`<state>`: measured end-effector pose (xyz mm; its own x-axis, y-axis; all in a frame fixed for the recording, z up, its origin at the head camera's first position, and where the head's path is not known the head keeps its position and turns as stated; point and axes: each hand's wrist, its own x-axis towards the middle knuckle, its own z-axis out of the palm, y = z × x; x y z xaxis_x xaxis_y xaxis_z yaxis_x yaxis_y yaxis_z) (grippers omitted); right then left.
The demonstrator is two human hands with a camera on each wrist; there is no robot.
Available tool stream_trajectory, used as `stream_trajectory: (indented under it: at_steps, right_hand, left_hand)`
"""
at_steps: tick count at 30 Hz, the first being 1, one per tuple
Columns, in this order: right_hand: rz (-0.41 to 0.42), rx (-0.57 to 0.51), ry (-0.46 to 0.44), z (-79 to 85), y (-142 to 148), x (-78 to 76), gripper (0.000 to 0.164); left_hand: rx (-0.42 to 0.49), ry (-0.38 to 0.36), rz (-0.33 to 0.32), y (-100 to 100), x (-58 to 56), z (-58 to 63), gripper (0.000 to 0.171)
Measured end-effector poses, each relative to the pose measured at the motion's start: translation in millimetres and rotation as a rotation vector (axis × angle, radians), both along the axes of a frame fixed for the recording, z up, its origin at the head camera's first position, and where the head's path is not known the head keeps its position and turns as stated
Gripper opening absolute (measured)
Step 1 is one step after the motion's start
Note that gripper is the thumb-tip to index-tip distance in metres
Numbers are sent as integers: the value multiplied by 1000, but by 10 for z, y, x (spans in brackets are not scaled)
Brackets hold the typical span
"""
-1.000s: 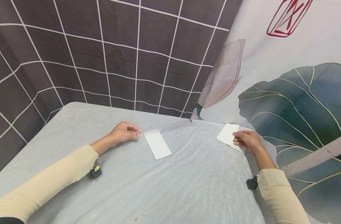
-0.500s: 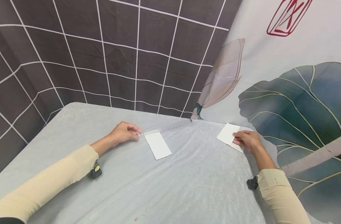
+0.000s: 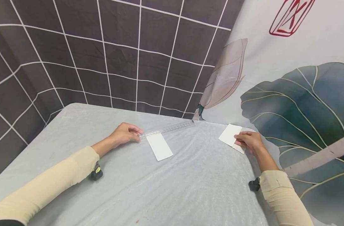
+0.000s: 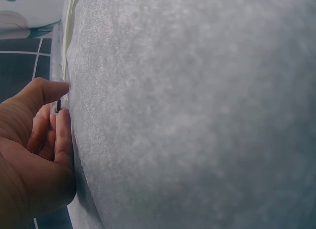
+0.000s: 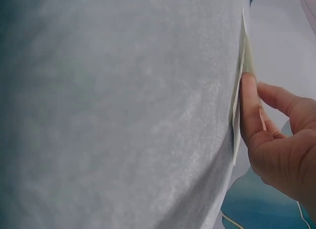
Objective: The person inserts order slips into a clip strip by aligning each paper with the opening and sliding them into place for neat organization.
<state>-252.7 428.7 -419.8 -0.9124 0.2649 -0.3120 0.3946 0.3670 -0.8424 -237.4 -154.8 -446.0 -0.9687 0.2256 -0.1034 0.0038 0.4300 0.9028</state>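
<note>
My left hand (image 3: 123,133) pinches the near end of a clear plastic ruler (image 3: 172,128), which slants away to the right across the table. Under the ruler's edge lies the top of a white paper rectangle (image 3: 160,147). On the right, my right hand (image 3: 249,141) holds a white card (image 3: 229,135) between thumb and fingers. A second white piece (image 3: 240,148) lies beneath it, partly hidden by the fingers. In the right wrist view the fingers (image 5: 251,105) go between the two pieces, with the lower one flat against the cloth.
A pale grey cloth covers the table (image 3: 172,191). Behind it hangs a dark backdrop with white grid lines (image 3: 118,62). To the right is a white curtain with a printed leaf (image 3: 299,103), close beside my right arm.
The visible corner of the lower white piece at my right hand has shifted slightly left. My left hand, the ruler and the paper under it stay in place.
</note>
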Motion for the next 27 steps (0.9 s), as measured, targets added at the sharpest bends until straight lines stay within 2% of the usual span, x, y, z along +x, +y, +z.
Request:
stream_trajectory:
  at_steps: [7,13,20,27]
  right_hand:
    - [0,1,-1,20,-10,11,64]
    - [-12,-23,4,12,-24,3,68]
    - [-17,-7,9,-35,7,4,66]
    - [-8,9,30,-42,14,-7,66]
  left_hand:
    - [5,-8,8,1,2,1,46]
    - [-9,-5,16,-9,5,18,45]
    - [17,2,-1,6,19,8,47]
    - [3,-4,12,1,4,20,46]
